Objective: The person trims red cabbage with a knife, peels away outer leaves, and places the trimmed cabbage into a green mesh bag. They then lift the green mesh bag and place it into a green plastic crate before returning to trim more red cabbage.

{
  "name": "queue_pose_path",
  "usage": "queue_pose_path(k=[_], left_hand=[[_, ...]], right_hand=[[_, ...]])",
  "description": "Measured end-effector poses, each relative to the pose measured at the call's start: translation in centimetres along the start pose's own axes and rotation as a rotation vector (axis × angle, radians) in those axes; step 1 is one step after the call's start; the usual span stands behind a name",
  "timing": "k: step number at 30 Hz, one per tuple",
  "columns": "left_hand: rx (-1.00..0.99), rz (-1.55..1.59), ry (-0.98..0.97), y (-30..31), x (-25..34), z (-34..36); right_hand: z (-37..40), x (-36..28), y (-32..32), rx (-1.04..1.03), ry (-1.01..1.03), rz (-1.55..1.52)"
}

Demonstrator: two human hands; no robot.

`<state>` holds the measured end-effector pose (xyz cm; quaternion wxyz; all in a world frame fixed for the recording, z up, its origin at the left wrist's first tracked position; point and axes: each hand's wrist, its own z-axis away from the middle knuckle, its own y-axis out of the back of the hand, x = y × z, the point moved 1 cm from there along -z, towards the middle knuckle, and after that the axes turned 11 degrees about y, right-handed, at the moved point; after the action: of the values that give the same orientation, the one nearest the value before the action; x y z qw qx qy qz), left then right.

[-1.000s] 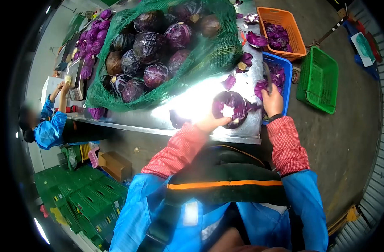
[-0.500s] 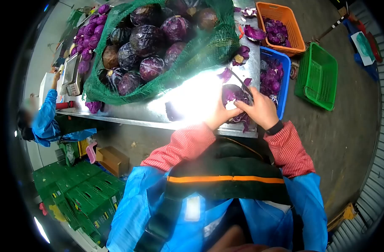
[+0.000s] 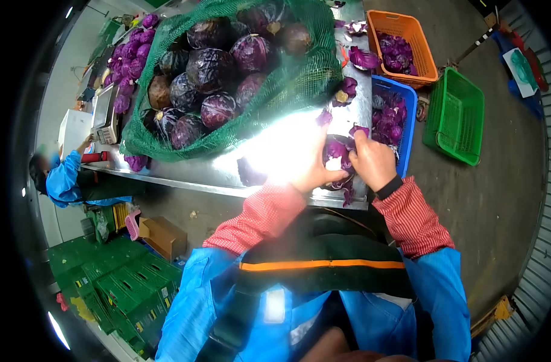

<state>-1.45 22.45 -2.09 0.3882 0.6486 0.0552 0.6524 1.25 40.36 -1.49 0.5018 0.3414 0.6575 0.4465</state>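
A red cabbage with a pale cut patch rests near the front right edge of the metal table. My left hand is wrapped round its left side, partly washed out by glare. My right hand, a black band at its wrist, is closed at the cabbage's upper right, where a purple leaf piece sticks out by the fingers. Whether a knife is in this hand cannot be seen. Loose leaves lie around the cabbage. Behind and left, a green mesh bag holds several dark cabbages.
A blue crate and an orange crate, both with purple leaves, stand at the table's right, with a green crate beyond. Trimmed cabbages and a scale are at the left, near another person in blue.
My right hand has closed higher beside the cabbage, and the dark blade seen there before no longer shows. The view has shifted slightly. The other person's arm has come lower.
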Motion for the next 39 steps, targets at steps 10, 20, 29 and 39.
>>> queue_pose_path(k=[10, 20, 29, 39], left_hand=[[-0.168, 0.494, 0.157, 3.7, -1.4, 3.6], [-0.065, -0.077, 0.113, 3.2, 0.1, 1.7], [-0.058, 0.315, 0.188, 4.6, -2.5, 1.3], [0.126, 0.692, 0.356, 3.0, -1.1, 3.4]], right_hand=[[-0.9, 6.0, -5.5, 0.090, -0.300, -0.020], [1.9, -0.1, -6.4, 0.115, -0.276, -0.940], [1.6, -1.8, -5.7, 0.147, -0.290, -0.832], [-3.0, -1.3, -5.5, 0.230, -0.156, -0.251]])
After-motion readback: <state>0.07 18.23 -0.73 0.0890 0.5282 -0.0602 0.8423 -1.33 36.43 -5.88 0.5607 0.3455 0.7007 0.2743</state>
